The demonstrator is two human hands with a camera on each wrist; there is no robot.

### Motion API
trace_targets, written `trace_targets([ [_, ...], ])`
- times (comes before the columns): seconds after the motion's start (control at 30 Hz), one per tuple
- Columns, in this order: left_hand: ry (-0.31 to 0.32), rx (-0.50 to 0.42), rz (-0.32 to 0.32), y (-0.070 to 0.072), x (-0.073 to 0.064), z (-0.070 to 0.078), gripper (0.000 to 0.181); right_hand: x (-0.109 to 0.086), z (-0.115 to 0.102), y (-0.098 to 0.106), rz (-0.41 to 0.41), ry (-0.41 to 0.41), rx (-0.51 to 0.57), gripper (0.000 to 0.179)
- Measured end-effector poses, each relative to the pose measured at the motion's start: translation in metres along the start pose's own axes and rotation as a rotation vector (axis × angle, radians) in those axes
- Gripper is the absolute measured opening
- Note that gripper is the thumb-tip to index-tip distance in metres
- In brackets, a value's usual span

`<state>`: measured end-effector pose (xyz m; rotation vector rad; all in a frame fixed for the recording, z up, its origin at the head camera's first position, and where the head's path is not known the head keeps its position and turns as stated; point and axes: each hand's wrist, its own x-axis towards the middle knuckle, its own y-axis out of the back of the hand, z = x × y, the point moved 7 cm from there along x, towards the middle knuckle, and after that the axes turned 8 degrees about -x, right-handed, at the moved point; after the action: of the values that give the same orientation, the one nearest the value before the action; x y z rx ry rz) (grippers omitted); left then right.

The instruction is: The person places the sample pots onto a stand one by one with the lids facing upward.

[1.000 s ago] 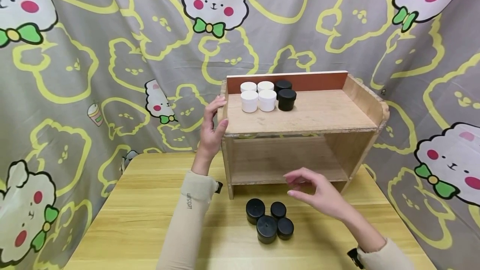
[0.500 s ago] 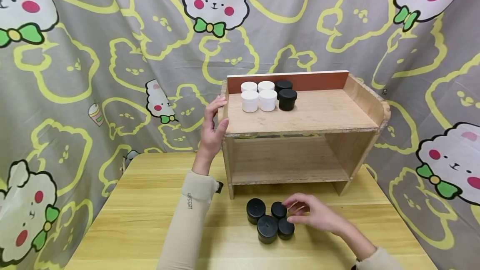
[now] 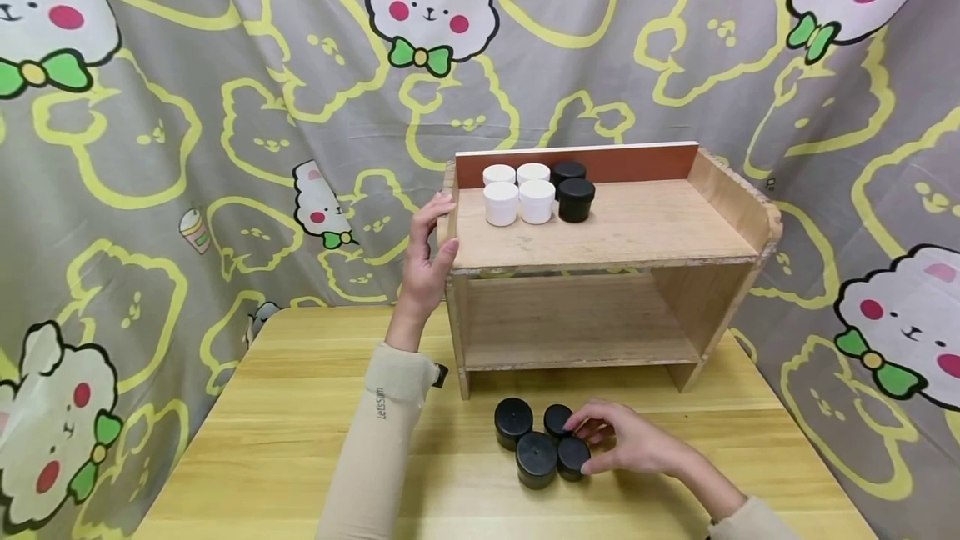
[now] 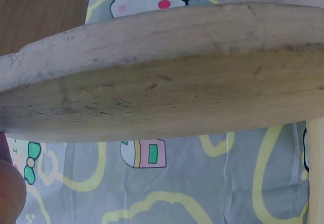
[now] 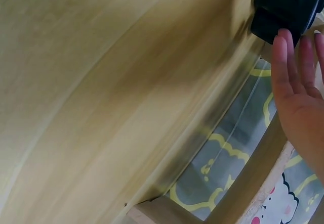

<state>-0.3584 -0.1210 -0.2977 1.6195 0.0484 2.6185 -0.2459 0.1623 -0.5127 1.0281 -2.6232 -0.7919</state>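
At the left end of a two-tier wooden shelf [image 3: 600, 244], my left hand [image 3: 426, 265] grips the side panel, its thumb on the near edge. The left wrist view shows the panel [image 4: 167, 92] up close, with part of the hand at the lower left. My right hand [image 3: 630, 440] is at a small black jar [image 3: 573, 458] on the table, with thumb and index finger on either side of its lid. Another small black jar [image 3: 558, 419] stands behind it, and two larger black jars [image 3: 536, 458] are to the left. The right wrist view shows the fingers [image 5: 286, 57] against dark jars.
On the shelf's top board stand several white jars [image 3: 501, 205] and two black jars [image 3: 576, 200], grouped at the left. The shelf rests on a wooden table [image 3: 300, 407]. A patterned grey curtain [image 3: 300, 65] hangs behind and along both sides.
My right hand has come down and left from in front of the shelf to the small front black jar, its fingers closing around it. The left hand stays on the side panel.
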Motion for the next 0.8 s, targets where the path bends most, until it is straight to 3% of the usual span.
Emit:
trace_targets([
  [0.37, 0.008, 0.005, 0.000, 0.000, 0.000, 0.000, 0.069, 0.004, 0.006, -0.007, -0.050, 0.022, -0.002, 0.054],
  [0.8, 0.022, 0.004, -0.001, 0.000, 0.000, -0.002, 0.070, 0.012, 0.005, -0.015, -0.096, -0.033, -0.162, 0.053],
])
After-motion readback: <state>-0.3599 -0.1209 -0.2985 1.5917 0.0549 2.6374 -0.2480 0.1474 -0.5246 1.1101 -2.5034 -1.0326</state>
